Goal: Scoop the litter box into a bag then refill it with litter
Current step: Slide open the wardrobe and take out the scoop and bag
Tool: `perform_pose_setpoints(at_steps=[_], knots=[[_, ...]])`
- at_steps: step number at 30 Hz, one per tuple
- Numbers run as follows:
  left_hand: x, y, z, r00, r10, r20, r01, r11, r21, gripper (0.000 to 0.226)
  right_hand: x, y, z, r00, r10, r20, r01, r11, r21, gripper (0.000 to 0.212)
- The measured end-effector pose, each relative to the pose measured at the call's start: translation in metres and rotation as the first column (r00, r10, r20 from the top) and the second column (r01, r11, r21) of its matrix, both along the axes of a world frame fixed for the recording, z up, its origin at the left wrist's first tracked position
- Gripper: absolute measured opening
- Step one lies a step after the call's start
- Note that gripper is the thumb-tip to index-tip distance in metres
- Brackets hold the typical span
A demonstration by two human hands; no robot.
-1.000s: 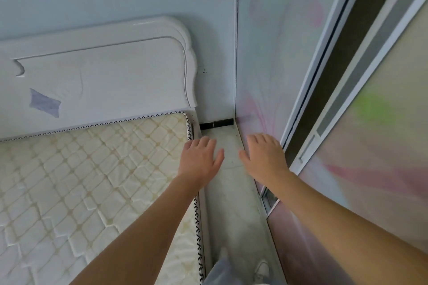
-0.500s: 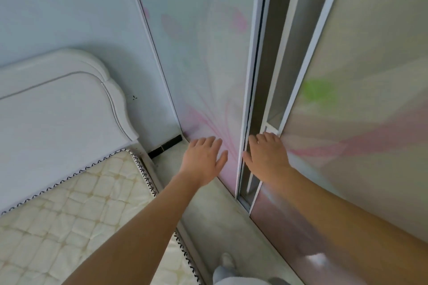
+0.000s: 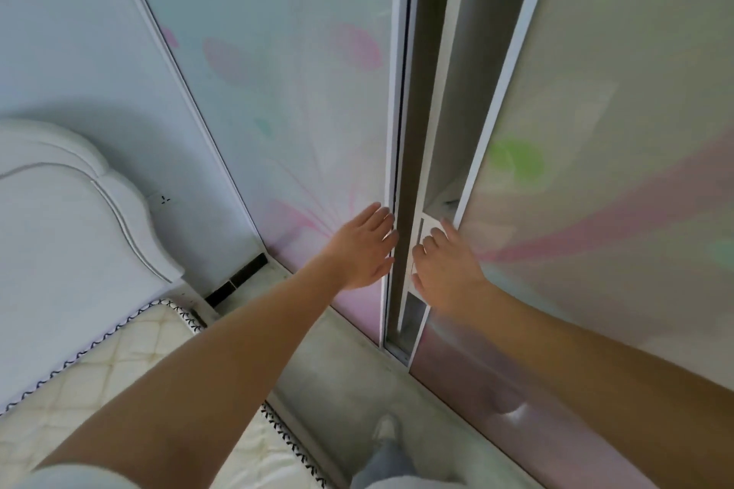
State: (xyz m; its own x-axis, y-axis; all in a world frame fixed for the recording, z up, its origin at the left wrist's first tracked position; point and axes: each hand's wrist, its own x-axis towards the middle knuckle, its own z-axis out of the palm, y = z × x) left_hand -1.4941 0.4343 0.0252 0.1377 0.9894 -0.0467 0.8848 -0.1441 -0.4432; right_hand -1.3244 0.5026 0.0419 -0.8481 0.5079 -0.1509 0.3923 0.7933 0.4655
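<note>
Glossy sliding door (image 3: 615, 131); quilted cloth mattress (image 3: 119, 365); smooth white headboard (image 3: 59, 210).

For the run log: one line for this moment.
left hand: open, at left sliding door edge | right hand: open, at right sliding door edge | doors: parted

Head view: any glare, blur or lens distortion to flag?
Head view: soft even light; headboard casts a faint shadow on the wall; one glare patch low on the right sliding door; wide-angle lens splays the door frames; no strong motion blur.
</note>
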Motion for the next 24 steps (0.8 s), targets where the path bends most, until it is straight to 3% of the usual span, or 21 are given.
perform_pose_setpoints(at_steps=[10,24], knots=[[-0.037,0.028,0.009,0.946,-0.185,-0.267,0.169,0.982,-0.079,0.061,-0.026,0.005,0.011,0.961,-0.158,0.228,0.139,0.985,0.099,0.036],[-0.048,0.033,-0.012,0.929,-0.214,-0.302,0.214,0.976,-0.033,0.062,-0.015,0.004,0.004,0.956,-0.159,0.248,0.132,0.984,0.122,0.031]])
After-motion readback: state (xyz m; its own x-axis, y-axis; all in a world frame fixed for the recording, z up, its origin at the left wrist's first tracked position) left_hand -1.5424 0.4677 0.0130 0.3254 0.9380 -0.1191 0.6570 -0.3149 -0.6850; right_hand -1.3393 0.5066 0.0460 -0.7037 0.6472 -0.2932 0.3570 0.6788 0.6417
